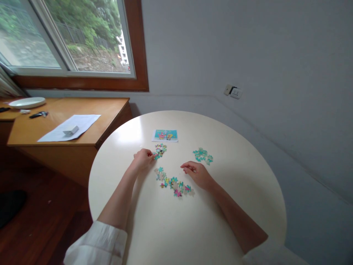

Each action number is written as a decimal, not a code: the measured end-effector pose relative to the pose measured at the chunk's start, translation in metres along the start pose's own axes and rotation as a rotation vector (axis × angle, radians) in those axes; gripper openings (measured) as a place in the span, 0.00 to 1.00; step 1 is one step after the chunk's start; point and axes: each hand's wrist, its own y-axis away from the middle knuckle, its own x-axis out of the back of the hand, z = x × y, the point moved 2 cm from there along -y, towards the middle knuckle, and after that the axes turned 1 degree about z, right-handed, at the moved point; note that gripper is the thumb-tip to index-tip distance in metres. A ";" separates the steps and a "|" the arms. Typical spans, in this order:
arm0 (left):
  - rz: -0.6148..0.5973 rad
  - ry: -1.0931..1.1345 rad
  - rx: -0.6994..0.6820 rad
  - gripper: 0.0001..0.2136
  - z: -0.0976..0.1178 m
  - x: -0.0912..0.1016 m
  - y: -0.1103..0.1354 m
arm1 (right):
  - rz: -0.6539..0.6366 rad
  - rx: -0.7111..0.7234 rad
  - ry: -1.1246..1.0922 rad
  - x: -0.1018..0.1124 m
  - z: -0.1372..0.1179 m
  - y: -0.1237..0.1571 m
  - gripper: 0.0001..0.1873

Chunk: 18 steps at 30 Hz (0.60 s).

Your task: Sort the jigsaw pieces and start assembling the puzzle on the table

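Note:
My left hand [142, 159] rests on a round cream table [234, 206], fingers pinched on a jigsaw piece at the edge of a small cluster of pieces [160, 150]. My right hand [198, 174] lies on the table with its fingers curled together; what they hold, if anything, I cannot make out. Between and below both hands runs a band of loose puzzle pieces [173, 183]. A teal group of pieces [203, 155] lies just beyond the right hand. A small reference picture [164, 135] lies farther back.
A wooden desk [91, 143] stands at the left with a sheet of paper [70, 127], a small grey object on it, a white plate [27, 102] and dark items. A window is above it. A wall socket [233, 91] sits on the grey wall.

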 end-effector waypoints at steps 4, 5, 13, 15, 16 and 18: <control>0.019 -0.130 0.004 0.11 0.005 0.001 0.003 | 0.021 0.040 0.092 0.000 -0.003 0.001 0.10; 0.019 -0.141 0.004 0.11 0.005 0.001 0.003 | 0.026 0.052 0.111 -0.001 -0.005 0.001 0.10; 0.057 -0.149 -0.012 0.10 0.002 -0.001 0.002 | -0.154 0.293 0.112 -0.002 -0.024 0.009 0.06; 0.067 -0.148 -0.013 0.10 0.002 -0.002 0.002 | -0.179 0.346 0.141 -0.003 -0.027 0.011 0.07; 0.075 -0.147 -0.014 0.11 0.002 -0.003 0.002 | -0.189 0.367 0.164 -0.003 -0.028 0.012 0.08; 0.093 -0.141 -0.014 0.11 0.002 -0.003 0.001 | -0.218 0.397 0.221 -0.006 -0.029 0.014 0.11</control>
